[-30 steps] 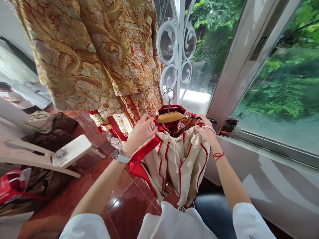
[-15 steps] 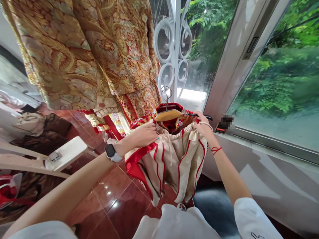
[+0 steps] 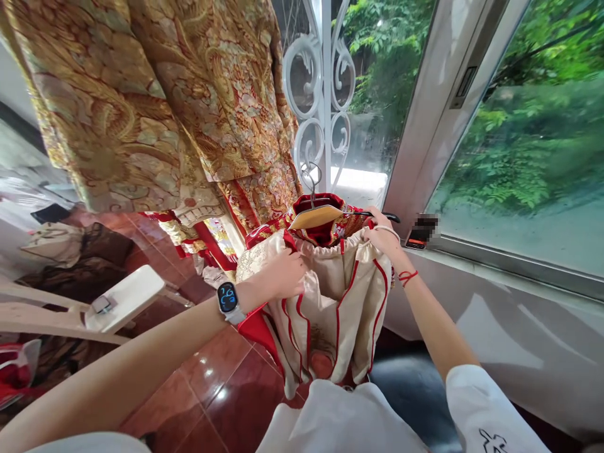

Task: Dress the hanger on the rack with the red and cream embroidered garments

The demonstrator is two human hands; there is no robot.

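Note:
A cream and red pleated skirt (image 3: 340, 302) hangs from a wooden hanger (image 3: 317, 216) whose metal hook catches a white scrolled window grille (image 3: 321, 119). My left hand (image 3: 280, 274), with a smartwatch on its wrist, is closed on the skirt's cream fabric below the waistband on the left. At the right end of the waistband, my right hand (image 3: 382, 238) pinches the gathered cloth beside the hanger's dark arm; a red string circles its wrist.
A large gold and red embroidered robe (image 3: 155, 107) hangs at upper left, close to the skirt. A white plastic chair (image 3: 117, 299) stands on the red tiled floor at left. A phone (image 3: 415, 238) lies on the window sill at right.
My left hand has slid down from the waistband by the hanger to a lower grip on the skirt's left side, pulling cloth outward. My right hand has stayed at the waistband.

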